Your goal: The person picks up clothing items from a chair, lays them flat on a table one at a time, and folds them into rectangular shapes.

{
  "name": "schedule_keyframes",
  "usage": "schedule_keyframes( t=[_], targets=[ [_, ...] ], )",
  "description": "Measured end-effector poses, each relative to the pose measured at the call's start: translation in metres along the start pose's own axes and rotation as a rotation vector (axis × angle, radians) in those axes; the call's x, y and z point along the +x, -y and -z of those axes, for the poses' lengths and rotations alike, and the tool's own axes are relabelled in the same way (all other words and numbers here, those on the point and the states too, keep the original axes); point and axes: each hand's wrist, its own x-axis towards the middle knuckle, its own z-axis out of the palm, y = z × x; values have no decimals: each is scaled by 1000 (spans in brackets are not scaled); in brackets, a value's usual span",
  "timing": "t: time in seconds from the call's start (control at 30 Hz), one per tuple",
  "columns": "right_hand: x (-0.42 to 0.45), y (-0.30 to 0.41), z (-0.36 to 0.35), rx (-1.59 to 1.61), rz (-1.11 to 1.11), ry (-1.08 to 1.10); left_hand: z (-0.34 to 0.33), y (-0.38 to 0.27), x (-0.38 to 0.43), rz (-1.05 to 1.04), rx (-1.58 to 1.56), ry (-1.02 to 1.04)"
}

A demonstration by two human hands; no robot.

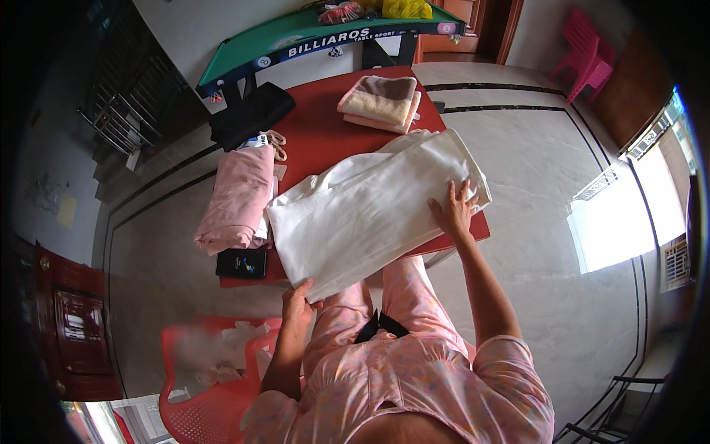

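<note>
A white folded cloth garment (360, 205) lies slantwise over the front of a red table (316, 105), its near left corner hanging past the edge. My left hand (299, 302) grips that corner, thumb on top and fingers beneath. My right hand (456, 208) rests on the cloth's right end with fingers spread, palm down. Left of the white cloth is a folded pink cloth (238, 194). Behind it lies a folded black cloth (252, 114). Folded towels in brown, cream and pink (383, 102) are stacked at the table's back right.
A dark flat case (241, 262) lies at the table's near left corner. A toy billiards table (333, 33) with bags on it stands behind. A red plastic chair (211, 405) holding some cloth is at my left. A pink plastic chair (585, 53) stands far right.
</note>
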Motion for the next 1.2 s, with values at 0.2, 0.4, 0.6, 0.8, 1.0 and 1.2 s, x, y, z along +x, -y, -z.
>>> schedule_keyframes(
  t=[0.2, 0.4, 0.6, 0.8, 1.0, 1.2],
  targets=[
    [52, -12, 0, -31, 332, 25, -25, 17, -63, 494, -48, 322],
    [10, 16, -1, 92, 558, -326, -65, 26, -110, 159, 228, 565],
    [-106, 63, 0, 145, 1239, 280, -83, 5, -129, 179, 422, 597],
    [-115, 123, -36, 41, 1179, 735, -94, 5, -136, 84, 513, 713],
    [-127, 117, -66, 658, 1267, 1027, -115, -8, -136, -214, 586, 596],
    [-108, 31, -61, 1183, 1024, 1240, -186, -29, -109, -146, 740, 813]
  ],
)
